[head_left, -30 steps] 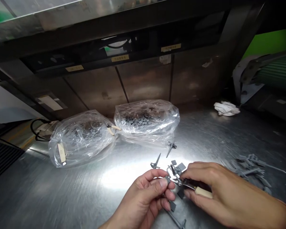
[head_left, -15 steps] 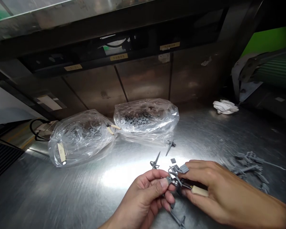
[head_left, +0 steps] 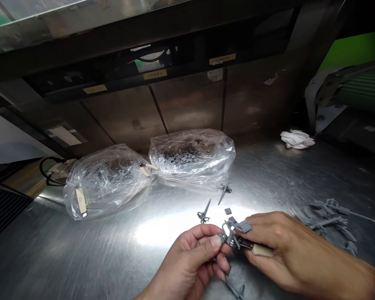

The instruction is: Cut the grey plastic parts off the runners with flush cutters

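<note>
Between the thumb and fingers of my left hand [head_left: 195,254] is a grey plastic sprue piece [head_left: 229,233] with thin curved runners and flat square tabs. My right hand [head_left: 279,246] is closed round a pair of cutting pliers [head_left: 261,250] with cream handles; its jaws reach the sprue piece and are partly hidden behind it. One flat grey tab [head_left: 245,226] sticks out near my right fingertips. Just beyond the hands lie a loose square tab [head_left: 228,211] and two spiky sprue scraps, one on the left [head_left: 204,212] and one farther back [head_left: 224,192]. Another scrap [head_left: 236,288] lies below the hands.
Two clear plastic bags with small grey parts, left [head_left: 103,183] and middle [head_left: 190,156], stand at the back. A cream-handled tool [head_left: 148,168] lies between them, a cream box cutter [head_left: 81,201] at far left. Right are a sprue heap [head_left: 331,221] and a crumpled white cloth [head_left: 296,138].
The sprue piece and its flat tab have shifted slightly right and down, along with both hands. My grip on the piece and on the pliers looks the same.
</note>
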The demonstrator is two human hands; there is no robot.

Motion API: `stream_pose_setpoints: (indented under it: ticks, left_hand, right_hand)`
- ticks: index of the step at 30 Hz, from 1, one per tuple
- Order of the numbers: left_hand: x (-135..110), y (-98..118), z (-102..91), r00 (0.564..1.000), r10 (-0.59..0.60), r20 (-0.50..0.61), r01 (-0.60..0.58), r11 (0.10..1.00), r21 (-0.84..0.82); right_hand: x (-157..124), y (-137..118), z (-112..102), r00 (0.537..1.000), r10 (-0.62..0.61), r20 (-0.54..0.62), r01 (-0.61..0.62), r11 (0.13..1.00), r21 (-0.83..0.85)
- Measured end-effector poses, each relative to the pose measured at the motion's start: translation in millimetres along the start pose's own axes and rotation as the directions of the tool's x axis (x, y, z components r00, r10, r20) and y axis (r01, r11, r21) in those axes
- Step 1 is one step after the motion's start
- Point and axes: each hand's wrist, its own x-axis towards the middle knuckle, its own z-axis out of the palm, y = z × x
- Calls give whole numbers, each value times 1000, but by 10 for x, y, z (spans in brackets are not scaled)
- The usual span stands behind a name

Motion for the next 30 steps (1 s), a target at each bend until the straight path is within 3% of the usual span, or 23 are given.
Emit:
stream_pose_setpoints:
  ticks: [6, 12, 15, 19, 24, 27, 30]
  left_hand:
    - [3, 4, 16, 1000, 20, 3, -19, 999, -36]
    - [26, -11, 42, 998, 49, -27, -50, 998, -35]
    - [15, 17, 68, 997, 19, -72, -16, 999, 39]
    - [-17, 85, 129, 985, -29, -170, 50, 991, 121]
    - [-2, 110, 169, 988, 58, -140, -15, 956, 292]
    - [39, 96, 160, 990, 121, -68, -57, 800, 597]
    - [86, 67, 144, 954, 289, 76, -207, 456, 866]
  right_hand:
    - [-11, 51, 71, 998, -23, -52, 23, 1000, -1]
    - [-3, 75, 93, 991, 4, -131, -23, 990, -141]
    - [-7, 103, 26, 981, 6, -194, -27, 994, -103]
    - [4, 176, -57, 937, 144, -319, -170, 984, -54]
    - [140, 240, 70, 938, 205, -280, -225, 974, -40]
    - [232, 241, 160, 934, 224, -279, -238, 971, -19]
    - [242, 220, 137, 924, 234, -302, -236, 971, 29]
